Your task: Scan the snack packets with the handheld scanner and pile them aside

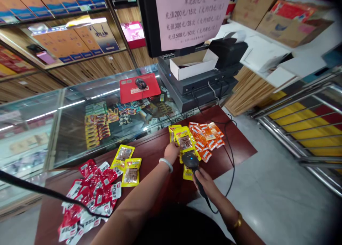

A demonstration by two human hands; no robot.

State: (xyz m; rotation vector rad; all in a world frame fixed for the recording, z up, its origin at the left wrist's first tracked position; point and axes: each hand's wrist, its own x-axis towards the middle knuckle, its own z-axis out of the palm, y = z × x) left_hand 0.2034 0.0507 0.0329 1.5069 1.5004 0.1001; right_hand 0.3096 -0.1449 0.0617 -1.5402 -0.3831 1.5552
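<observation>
Head view
Left hand: fingers closed on a yellow snack packet, gripping its lower left edge; a pale bangle sits on the wrist behind them.
Yellow snack packet: raised slightly off the counter, just beyond the left fingertips, face up with a clear window showing brown contents.
Right hand: fingers clenched around the handle of a black barcode scanner; a gold bracelet sits on the wrist.
Barcode scanner: head sits just ahead of the right fingers, close under the held packet, a small blue light showing on top; its cable loops away to the right of the fingers.
Yellow pile: more yellow packets lie beneath and beside the scanner head, touching one another.
Orange packets: fanned heap just to the right of the left fingertips, touching the yellow ones.
Two yellow packets: flat on the counter, well to the left of the left fingers.
Red and white packets: loose heap further left, near the counter's end.
Counter: dark red wood, under both hands.
Glass case: beyond the fingers, stocked shelves inside.
Red mouse pad: on the glass, far beyond the fingers, a black mouse on it.
</observation>
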